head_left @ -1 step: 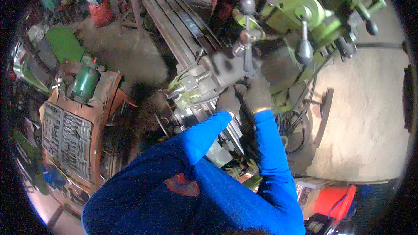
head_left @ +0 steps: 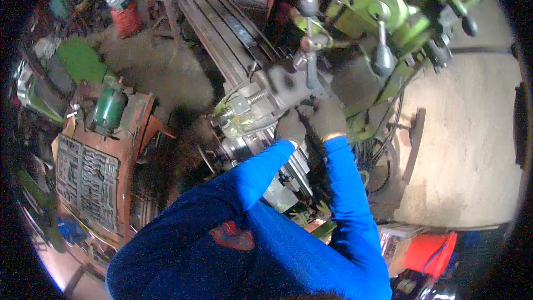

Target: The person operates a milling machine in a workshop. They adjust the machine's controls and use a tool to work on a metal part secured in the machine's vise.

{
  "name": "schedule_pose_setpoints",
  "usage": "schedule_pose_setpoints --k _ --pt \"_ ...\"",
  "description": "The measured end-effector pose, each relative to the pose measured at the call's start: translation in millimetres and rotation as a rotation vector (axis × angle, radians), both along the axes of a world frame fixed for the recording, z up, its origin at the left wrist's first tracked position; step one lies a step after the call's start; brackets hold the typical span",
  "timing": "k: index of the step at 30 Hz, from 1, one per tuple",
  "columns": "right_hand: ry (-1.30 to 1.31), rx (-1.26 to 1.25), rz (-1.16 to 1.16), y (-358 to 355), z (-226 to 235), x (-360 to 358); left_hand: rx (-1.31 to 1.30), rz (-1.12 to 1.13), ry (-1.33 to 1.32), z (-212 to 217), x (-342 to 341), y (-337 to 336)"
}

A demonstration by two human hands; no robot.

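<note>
One ball-ended lever beyond right hand; toolset left.

dim w/ grainy shadows; pale surface bright at rt; fisheye bend, blk corners.

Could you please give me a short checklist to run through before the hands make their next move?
1. Left hand near the vise: ok, at its near end.
2. Right hand grip: cannot tell, the fingers are hard to make out.
3. Sleeves away from the ball-ended handle: ok, they end at the wrists, below it in the picture.
4. Vise placed on the slotted table: ok, it sits there; whether it is bolted tight does not show.
5. Workpiece clamped in the vise: cannot tell.
6. Tool tray set out: ok, on the bench to the left.
</note>
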State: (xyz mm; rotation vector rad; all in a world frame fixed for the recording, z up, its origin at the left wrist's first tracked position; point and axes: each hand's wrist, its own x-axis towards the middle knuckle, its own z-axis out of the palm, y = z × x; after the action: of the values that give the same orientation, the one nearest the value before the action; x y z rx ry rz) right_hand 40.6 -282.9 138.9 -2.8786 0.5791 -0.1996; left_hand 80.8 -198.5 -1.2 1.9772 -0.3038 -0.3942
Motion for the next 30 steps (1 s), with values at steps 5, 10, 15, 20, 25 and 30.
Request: schedule_pose_setpoints --k 5,10,15,20,25,30 --pt "-0.027 -0.176 0.159 -6.7 4.5 -4.5 -0.076 0.020 -0.147 4.5 -1.7 4.0" --pt "0.086 -0.080 0.020 -8.2 12.9 7.9 -0.073 0.001 0.023 6.9 7.3 -4.3" --pt "0.053 -0.045 0.204 -18.5 8.8 -3.8 -0.068 -0.055 -0.008 22.5 1.3 7.6" --pt "0.106 -0.042 0.016 -5.6 9.3 4.4 -0.045 -0.043 0.058 34.8 4.6 12.9" --pt "0.129 0.072 0.047 -16.4 0.0 8.5 -0.044 -0.053 0.044 31.6 3.4 12.4" --pt "0.097 -0.022 -0.076 -2.2 -0.5 20.6 -0.015 -0.009 -0.036 21.4 5.9 6.4"
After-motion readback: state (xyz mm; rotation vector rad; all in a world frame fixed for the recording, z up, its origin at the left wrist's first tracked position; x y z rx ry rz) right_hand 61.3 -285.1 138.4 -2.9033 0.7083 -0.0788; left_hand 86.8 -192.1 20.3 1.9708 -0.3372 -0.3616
